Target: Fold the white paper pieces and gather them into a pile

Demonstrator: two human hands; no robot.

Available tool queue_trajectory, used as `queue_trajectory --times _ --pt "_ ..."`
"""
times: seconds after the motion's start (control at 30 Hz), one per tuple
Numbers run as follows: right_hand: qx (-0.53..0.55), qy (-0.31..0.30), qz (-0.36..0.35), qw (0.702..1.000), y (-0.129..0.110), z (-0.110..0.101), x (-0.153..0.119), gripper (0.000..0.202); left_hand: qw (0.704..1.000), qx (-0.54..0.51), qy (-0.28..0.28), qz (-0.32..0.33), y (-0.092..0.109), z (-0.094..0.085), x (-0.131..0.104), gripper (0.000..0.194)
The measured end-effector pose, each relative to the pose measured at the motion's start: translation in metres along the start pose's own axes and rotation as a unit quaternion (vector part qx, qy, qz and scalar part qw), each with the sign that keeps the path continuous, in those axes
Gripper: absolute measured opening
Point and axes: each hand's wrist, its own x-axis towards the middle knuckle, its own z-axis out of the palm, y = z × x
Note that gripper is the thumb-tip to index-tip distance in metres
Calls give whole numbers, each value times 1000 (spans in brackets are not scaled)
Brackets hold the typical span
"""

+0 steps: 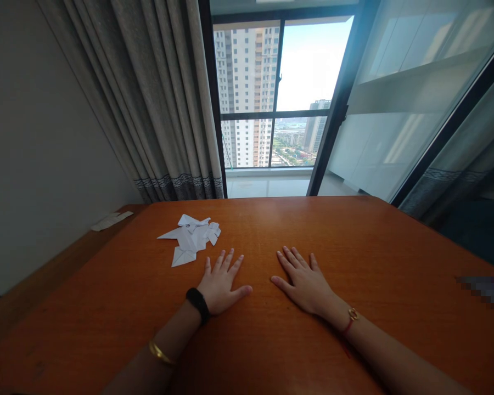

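Note:
Both hands lie flat, palms down, on an orange-brown wooden table [255,340]. My left hand [220,285] has its fingers spread and holds nothing; a black band and a gold bangle circle that arm. Just beyond its fingertips, to the left, rests a group of folded white paper pieces [193,237], overlapping one another and apart from the hand. My right hand [305,282] is also spread and holds nothing, with a red cord bracelet bearing a gold ring at the wrist. A gap of bare wood separates the two thumbs.
A pale flat item [111,220] lies beyond the table's left edge, by the wall. Grey curtains [168,109] and a framed window [275,114] stand behind the table. At the right edge is a blurred, pixelated greyish thing [488,291].

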Motion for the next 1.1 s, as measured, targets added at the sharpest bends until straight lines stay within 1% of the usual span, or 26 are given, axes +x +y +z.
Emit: queue_trajectory --times 0.6,1.1 --pt "2 -5 6 1000 -1 -1 1 78 1000 2 4 3 -2 3 1 87" --pt "9 -5 3 1000 -1 1 0 78 1000 1 -2 4 -1 1 -1 86"
